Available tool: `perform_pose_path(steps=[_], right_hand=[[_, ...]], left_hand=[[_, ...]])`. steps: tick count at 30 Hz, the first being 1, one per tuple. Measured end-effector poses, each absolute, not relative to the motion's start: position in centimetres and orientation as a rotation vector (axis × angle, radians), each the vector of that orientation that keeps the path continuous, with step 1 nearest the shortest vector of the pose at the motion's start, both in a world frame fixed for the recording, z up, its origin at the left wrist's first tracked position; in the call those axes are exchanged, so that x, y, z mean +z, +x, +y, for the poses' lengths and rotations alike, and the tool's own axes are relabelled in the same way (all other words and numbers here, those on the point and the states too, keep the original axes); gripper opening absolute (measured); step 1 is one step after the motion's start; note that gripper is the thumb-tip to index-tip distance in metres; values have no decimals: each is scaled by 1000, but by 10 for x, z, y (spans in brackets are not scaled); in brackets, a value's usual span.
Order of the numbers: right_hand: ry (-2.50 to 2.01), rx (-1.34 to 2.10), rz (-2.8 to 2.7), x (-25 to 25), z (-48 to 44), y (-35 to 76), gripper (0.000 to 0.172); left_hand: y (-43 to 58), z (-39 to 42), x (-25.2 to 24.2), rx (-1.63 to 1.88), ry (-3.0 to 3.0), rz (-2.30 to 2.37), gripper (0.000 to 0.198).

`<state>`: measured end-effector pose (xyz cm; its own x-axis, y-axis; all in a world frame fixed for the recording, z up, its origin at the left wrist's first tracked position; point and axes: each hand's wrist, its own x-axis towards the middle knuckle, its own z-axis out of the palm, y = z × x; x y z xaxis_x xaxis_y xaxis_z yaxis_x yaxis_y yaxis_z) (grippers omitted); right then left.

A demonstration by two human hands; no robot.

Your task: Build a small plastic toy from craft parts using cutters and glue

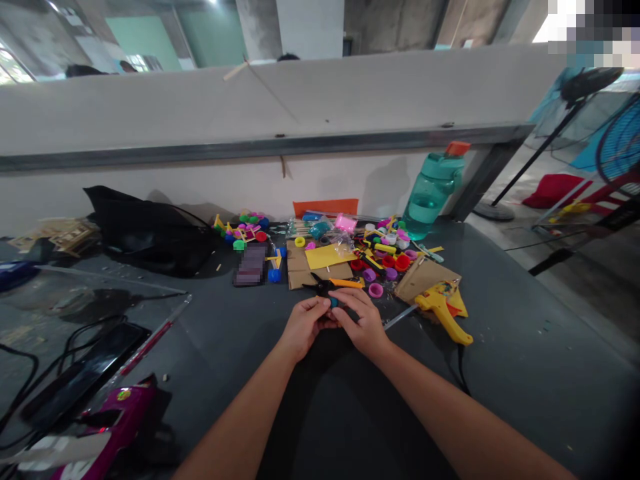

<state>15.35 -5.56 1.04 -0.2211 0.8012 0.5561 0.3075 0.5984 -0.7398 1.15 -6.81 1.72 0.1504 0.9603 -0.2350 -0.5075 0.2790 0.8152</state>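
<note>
My left hand point(306, 325) and my right hand point(364, 321) meet at the middle of the grey table. Between their fingertips is a small teal cap point(333, 303), mostly covered by the fingers, and both hands are closed on it. Just beyond the fingers lie pliers point(325, 285) with dark jaws and orange handles. They rest at the front of a piece of cardboard point(296, 270) that carries a yellow sheet point(327, 256). Purple and red bottle caps point(376, 290) are scattered beyond my right hand.
A yellow glue gun point(445, 313) lies to the right with its cord trailing. A teal water bottle point(431, 193) stands by the wall. On the left are a black bag point(145, 233), a phone point(251, 265), a black device point(83, 377) and a magenta power strip point(127, 417).
</note>
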Motion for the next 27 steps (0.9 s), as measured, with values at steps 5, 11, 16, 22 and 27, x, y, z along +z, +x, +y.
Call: perform_pose_path(steps=[5, 11, 16, 22, 27], right_hand=[[-896, 602, -1796, 11, -55, 154, 27], [-898, 613, -1795, 12, -56, 155, 26], [-894, 667, -1795, 12, -57, 155, 30], [-905, 647, -1754, 12, -56, 154, 22], [-929, 670, -1709, 10, -56, 152, 21]], left_hand=[[11, -68, 17, 1162, 682, 861, 19], [12, -69, 18, 1164, 722, 867, 17], [12, -69, 15, 1164, 711, 873, 19], [13, -67, 16, 1194, 626, 882, 29], [12, -67, 16, 1200, 642, 883, 24]])
